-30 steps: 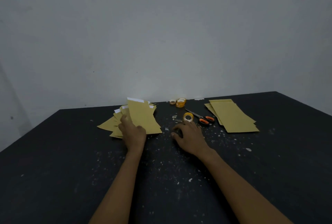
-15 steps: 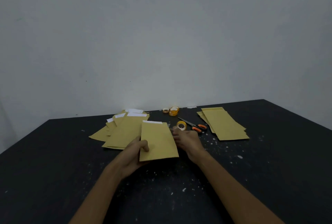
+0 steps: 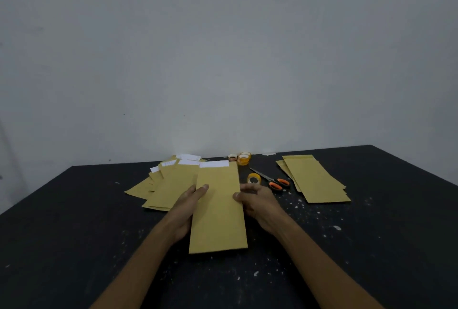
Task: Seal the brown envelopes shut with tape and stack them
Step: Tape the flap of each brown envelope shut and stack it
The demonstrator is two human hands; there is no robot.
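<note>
Holding a brown envelope (image 3: pixel 218 219) lengthwise between them, both hands reached in from the near side of the black table (image 3: pixel 86 246), the bare forearms converging toward its middle. The left hand (image 3: pixel 184 209) lay along the envelope's left edge with its thumb flat on the top face and its fingers hidden under the paper, so it grasped the envelope in a pinch. The right hand (image 3: pixel 260 205) met the right edge knuckles-up, thumb tip set on the top face just inside the edge, the other fingers curled beside and past it. It gripped that edge too, though how those fingers sat underneath could not be seen.

The envelope pointed away from the person, a white strip (image 3: pixel 214 164) across its far end. Whether its near end rested on the table could not be told. Behind and left of it, partly covered by it in view, sprawled a loose pile of envelopes (image 3: pixel 166 184), several showing white strips at their far ends. Well to the right lay a neater stack of envelopes (image 3: pixel 314 179), fanned slightly. Between that stack and the right hand sat orange-handled scissors (image 3: pixel 275 182), blades pointing to the far left, with a yellow tape roll (image 3: pixel 254 179) just beside them and just beyond the right fingers. Two more tape rolls (image 3: pixel 244 158) stood near the far edge, against the pale wall (image 3: pixel 223 60). White specks dotted the tabletop
</note>
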